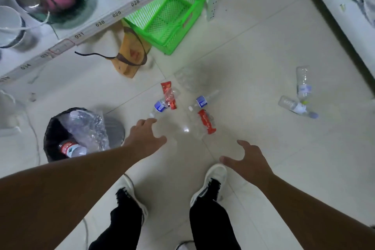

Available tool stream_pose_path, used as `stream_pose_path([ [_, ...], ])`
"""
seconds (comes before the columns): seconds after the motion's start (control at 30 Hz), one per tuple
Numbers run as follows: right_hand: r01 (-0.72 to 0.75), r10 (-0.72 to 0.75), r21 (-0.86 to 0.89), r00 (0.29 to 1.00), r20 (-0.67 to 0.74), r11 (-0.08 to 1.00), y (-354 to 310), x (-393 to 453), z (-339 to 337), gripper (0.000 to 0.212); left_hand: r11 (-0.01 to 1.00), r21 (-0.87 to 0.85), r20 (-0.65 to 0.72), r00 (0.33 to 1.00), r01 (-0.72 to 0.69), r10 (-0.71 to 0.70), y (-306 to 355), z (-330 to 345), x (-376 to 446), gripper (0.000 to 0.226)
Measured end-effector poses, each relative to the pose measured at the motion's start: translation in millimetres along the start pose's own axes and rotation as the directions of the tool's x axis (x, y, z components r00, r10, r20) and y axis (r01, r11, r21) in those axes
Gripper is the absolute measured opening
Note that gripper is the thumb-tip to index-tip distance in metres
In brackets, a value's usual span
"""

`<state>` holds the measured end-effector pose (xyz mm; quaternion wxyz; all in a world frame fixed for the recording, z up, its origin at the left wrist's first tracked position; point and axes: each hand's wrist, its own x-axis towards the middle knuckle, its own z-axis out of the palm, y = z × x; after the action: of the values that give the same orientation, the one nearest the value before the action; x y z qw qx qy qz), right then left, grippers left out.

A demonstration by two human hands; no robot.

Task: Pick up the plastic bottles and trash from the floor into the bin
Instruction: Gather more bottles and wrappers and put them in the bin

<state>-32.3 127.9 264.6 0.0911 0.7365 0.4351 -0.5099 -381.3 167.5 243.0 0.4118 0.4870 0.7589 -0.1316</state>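
Note:
Several clear plastic bottles lie on the tiled floor. One with a blue label [160,105] lies beside a red wrapper [168,95]; another blue-label bottle [203,101] lies above a red-label bottle [200,124]. Two more bottles [302,83] [294,106] lie at the right. A clear plastic tray [187,79] rests further back. The black-lined bin [53,138] at the left holds crumpled plastic and a red-label bottle [71,149]. My left hand [145,136] reaches out open just short of the left bottle's cap. Over the floor near my shoe, my right hand [246,160] is open.
A white shelf [97,24] with bowls runs along the upper left. Under it sit a green plastic crate [170,20] and a brown paper bag [132,53]. Another shelf edge [332,14] borders the right. My two shoes [211,182] stand below the hands.

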Motion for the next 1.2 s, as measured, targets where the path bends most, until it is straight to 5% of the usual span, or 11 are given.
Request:
stream_pose_path([
  [0.3, -0.054, 0.055, -0.043, 0.998, 0.033, 0.998, -27.6, 53.7, -1.3, 0.113, 0.999, -0.009, 0.008, 0.999, 0.047, -0.047, 19.7, 3.0, 57.0, 0.1],
  [0.5, -0.108, 0.108, -0.041, 0.994, -0.024, 0.993, -50.8, 170.6, 81.5, 0.107, 0.991, 0.13, -0.034, 0.999, -0.029, 0.034, -6.9, 38.5, 172.9, 0.101],
  [0.7, -0.055, 0.038, -0.123, 0.99, -0.139, 0.991, -22.1, 326.0, 185.5, 0.132, 0.997, 0.072, -0.146, 0.989, -0.015, 0.025, -24.6, 114.2, 319.3, 0.112],
  [0.8, -0.005, -0.07, -0.295, 0.968, -0.242, 0.956, 8.0, 378.9, 215.8, 0.111, 1.0, -0.007, -0.199, 0.98, -0.019, 0.017, -31.0, 153.4, 370.1, 0.099],
  [0.87, 0.092, -0.179, -0.444, 0.971, -0.156, 0.891, 22.8, 389.3, 215.9, 0.088, 1.0, -0.001, -0.226, 0.974, -0.016, 0.016, -35.4, 163.8, 379.7, 0.085],
  [1.0, 0.123, -0.139, -0.302, 0.99, -0.032, 0.945, 27.4, 352.9, 183.0, 0.033, 0.996, -0.087, -0.206, 0.977, 0.031, -0.048, -41.7, 146.0, 343.2, 0.076],
  [1.2, 0.043, -0.052, -0.191, 0.998, -0.042, 0.981, -12.3, 245.6, 100.4, 0.035, 0.978, -0.168, -0.177, 0.972, 0.125, -0.155, -39.3, 76.0, 228.4, 0.082],
])
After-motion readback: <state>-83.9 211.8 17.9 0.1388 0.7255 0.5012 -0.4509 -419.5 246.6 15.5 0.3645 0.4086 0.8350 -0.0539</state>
